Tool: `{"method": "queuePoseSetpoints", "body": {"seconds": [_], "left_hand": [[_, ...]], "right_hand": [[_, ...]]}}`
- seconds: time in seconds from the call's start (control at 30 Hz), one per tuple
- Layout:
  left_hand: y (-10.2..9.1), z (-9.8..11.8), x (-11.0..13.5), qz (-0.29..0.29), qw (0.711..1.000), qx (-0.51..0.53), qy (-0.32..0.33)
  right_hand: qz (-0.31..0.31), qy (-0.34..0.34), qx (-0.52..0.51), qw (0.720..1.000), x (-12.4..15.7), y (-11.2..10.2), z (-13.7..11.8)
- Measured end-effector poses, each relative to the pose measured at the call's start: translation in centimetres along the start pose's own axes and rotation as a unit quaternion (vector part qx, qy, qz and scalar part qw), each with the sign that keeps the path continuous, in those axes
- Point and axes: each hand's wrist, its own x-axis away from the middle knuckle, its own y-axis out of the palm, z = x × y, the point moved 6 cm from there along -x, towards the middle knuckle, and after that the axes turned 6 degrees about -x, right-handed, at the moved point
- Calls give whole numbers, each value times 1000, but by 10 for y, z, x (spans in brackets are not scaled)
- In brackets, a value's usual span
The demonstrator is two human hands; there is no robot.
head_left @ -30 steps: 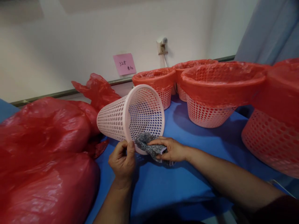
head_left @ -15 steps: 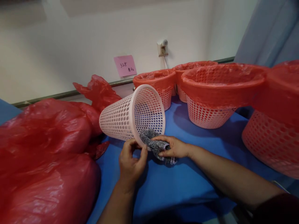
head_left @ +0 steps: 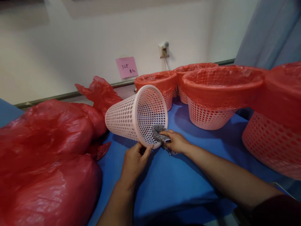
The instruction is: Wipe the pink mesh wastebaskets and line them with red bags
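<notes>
A pale pink perforated plastic wastebasket is tipped on its side, its mouth turned toward me and to the right. My left hand pinches the lower edge of its rim between thumb and fingers. In my right hand is a bunched grey speckled cloth, pressed at the lower right of the rim, partly inside the mouth. The fingertips under the cloth are hidden, as are the left fingers behind the rim.
Full red plastic bags fill the left side. Several wastebaskets lined with red bags stand along the back and right. A blue cover lies over the table. On the wall are a pink note and a socket with a plug.
The cloth and my right hand have moved slightly up and right along the rim. The wastebasket has shifted a little to the right, with my left hand still on it.
</notes>
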Motion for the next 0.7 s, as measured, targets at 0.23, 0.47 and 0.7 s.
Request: {"method": "queuePoseSetpoints", "body": {"seconds": [0.23, 0.47, 0.7], "left_hand": [[19, 0, 3, -105, 993, -15, 50], [-35, 8, 13, 225, 972, 68, 18], [-36, 4, 15, 260, 960, 104, -16]], "right_hand": [[-89, -116, -113, 983, 11, 8, -26], [-47, -62, 28, 997, 4, 0, -12], [-67, -104, -5, 992, 14, 6, -31]]}}
